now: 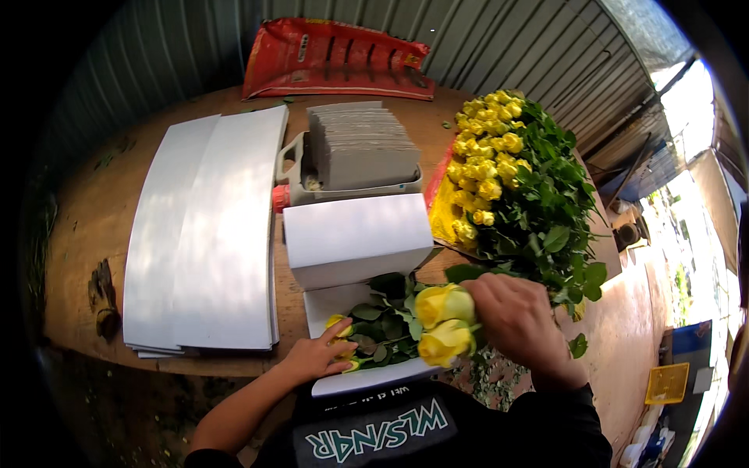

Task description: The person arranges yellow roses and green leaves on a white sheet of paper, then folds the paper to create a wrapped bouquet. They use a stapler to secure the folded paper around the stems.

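Note:
My right hand (511, 320) grips two large yellow roses (445, 339) by their upper stems, over the right end of a white paper sheet (355, 249) whose back part is folded up. Leafy stems (378, 316) lie inside the paper, with more yellow blooms at its left end. My left hand (321, 355) rests there with its fingers apart, touching those blooms. The paper's near edge curls up against my dark top. The stem ends under my right hand are hidden.
White sheets (203, 226) are stacked left, beside dark debris (104, 300). Behind the paper, grey card (355, 140) stands in a cut plastic jug (290, 171). A red sack (331, 62) lies at the back. Many yellow roses (488, 171) fill the right side. A yellow crate (667, 382) sits beyond.

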The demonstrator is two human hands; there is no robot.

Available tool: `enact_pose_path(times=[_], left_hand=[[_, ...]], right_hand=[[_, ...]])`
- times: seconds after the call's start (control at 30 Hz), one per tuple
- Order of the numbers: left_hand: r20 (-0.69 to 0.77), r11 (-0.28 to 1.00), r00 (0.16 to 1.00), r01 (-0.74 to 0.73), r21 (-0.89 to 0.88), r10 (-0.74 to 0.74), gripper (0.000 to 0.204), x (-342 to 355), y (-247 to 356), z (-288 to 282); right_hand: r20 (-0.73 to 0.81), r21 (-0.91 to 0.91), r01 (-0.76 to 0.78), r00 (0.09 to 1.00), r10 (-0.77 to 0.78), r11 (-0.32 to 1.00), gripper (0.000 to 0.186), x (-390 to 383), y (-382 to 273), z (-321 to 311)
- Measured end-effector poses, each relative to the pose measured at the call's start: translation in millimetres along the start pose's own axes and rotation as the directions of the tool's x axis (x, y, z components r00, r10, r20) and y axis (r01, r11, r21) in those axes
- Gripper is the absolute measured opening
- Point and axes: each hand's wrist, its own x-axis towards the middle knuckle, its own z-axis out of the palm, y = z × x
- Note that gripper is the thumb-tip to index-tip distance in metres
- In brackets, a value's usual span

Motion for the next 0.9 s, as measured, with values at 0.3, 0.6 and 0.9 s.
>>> enact_pose_path(times=[0.3, 0.6, 0.9], left_hand=[[-0.091, 0.999, 0.995, -0.026, 0.027, 0.029, 0.034, -5, 4, 16], [-0.146, 0.989, 0.986, 0.092, 0.117, -0.074, 0.045, 1, 13, 10], [-0.258, 0.976, 0.964, 0.109, 0.187, -0.058, 0.040, 0, 11, 6]], right_hand=[[0.410, 0.466, 0.001, 0.886, -0.217, 0.885, 0.027, 43, -19, 212], [0.475, 0.543, -0.182, 0.872, -0.121, 0.820, 0.030, 46, 8, 243], [0.487, 0.484, -0.215, 0.871, -0.057, 0.848, 0.032, 47, 5, 236]])
